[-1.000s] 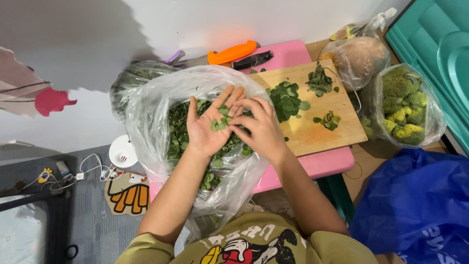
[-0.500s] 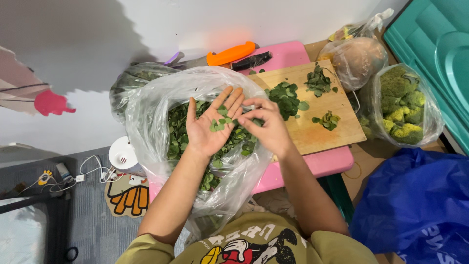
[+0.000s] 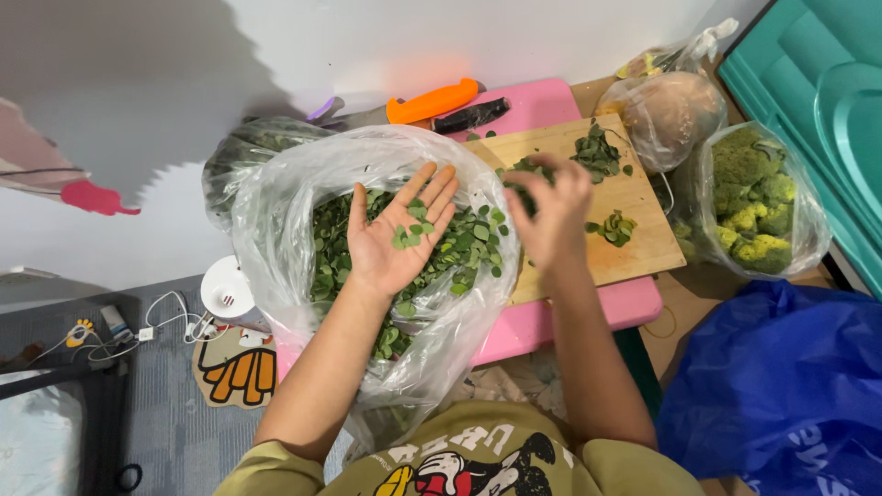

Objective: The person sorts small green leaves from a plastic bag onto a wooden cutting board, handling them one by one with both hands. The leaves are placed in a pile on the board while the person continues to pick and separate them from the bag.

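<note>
Small round green leaves (image 3: 411, 233) lie on the flat, open palm of the left hand (image 3: 397, 237), above the clear plastic bag (image 3: 276, 211) full of leaves. Further, the right hand (image 3: 549, 213), fingers curled, hovers over the wooden cutting board (image 3: 634, 197); whether it holds something, I cannot tell.

The left hand (image 3: 397, 241) lies flat, palm up, fingers spread and pointing to one o'clock. At its three o'clock the right hand (image 3: 551, 216) hangs palm down, fingers curled, forearm running toward six o'clock.
</note>
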